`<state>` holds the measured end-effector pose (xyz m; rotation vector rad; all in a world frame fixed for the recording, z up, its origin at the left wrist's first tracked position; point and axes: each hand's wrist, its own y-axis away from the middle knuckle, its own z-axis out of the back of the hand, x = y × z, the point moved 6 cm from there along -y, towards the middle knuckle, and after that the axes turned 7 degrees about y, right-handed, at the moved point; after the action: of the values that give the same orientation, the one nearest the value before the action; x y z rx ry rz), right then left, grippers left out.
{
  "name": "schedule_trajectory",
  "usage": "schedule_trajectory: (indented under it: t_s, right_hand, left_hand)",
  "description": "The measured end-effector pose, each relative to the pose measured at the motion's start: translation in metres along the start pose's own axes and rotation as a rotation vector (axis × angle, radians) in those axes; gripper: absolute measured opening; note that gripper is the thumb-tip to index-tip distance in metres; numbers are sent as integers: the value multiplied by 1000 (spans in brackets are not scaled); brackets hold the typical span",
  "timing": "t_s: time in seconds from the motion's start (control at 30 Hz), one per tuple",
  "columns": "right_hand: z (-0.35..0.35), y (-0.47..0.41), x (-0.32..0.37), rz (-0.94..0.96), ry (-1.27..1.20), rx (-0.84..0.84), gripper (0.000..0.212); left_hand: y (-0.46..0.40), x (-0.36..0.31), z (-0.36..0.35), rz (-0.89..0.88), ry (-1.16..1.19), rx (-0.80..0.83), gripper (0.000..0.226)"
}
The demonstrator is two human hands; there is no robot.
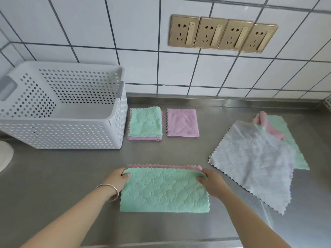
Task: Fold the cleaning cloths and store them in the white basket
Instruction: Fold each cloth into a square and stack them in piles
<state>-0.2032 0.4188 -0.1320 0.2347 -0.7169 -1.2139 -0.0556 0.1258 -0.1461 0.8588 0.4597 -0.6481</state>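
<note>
A green cloth (163, 190) with a pink underside lies folded in half on the steel counter in front of me. My left hand (119, 178) pinches its far left corner and my right hand (209, 181) pinches its far right corner. The white perforated basket (59, 135) stands at the back left, and I see nothing in it. Beside it lie a folded green cloth on a pink one (145, 122) and a folded pink cloth (182, 122). To the right sits a loose heap: a grey cloth (254, 158) over a green cloth (279, 124) and a pink one (263, 122).
The tiled wall with a row of gold sockets (222, 34) runs along the back of the counter (71, 176). A white rounded object (5, 156) shows at the left edge. The counter's front edge lies near the bottom of the view.
</note>
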Motion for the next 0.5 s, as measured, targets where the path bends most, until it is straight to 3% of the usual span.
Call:
schedule_trajectory:
  t_s: [0.5]
  right_hand:
    - [-9,-24,-3,-124,-51,-69,12]
  left_hand:
    - [-37,12,-9,49,-168,-93,32]
